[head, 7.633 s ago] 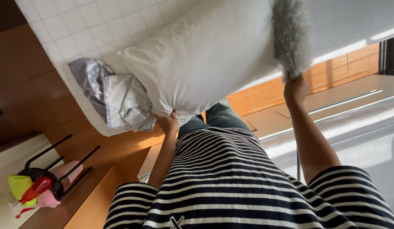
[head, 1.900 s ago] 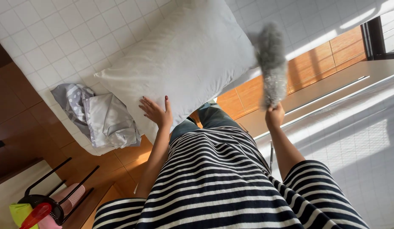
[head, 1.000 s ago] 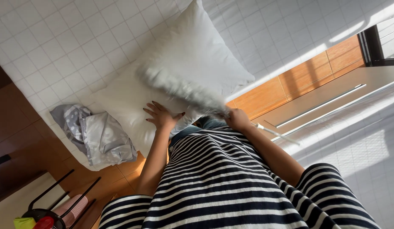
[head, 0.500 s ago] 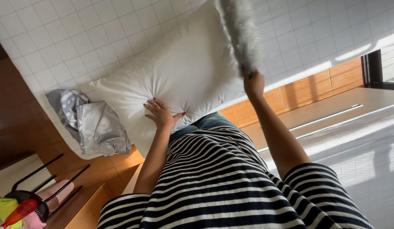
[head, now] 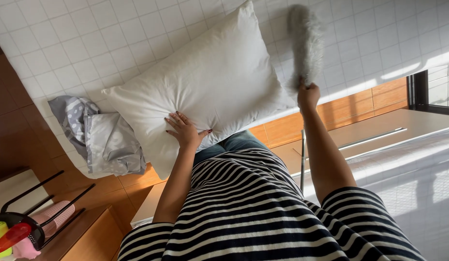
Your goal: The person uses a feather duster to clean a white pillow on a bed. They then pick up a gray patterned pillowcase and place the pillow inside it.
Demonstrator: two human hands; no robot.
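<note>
White pillow [head: 219, 82] on the quilted bed [head: 55, 43]. Left hand [head: 185, 130], fingers spread and released, presses flat on the pillow's lower edge. Grey feather duster [head: 305, 43], just beside the pillow's corner, is clenched in the right hand [head: 308, 95]. Crumpled grey pillowcase [head: 103, 140] beside the pillow's opposite end.

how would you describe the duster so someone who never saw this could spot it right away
Start at the big white pillow lying on the white checked bedcover. Just past its far corner, the right hand holds a fluffy grey duster raised over the bed. It is the only long, shaggy thing there; the grey cloth beside the pillow is flat and crumpled.
</note>
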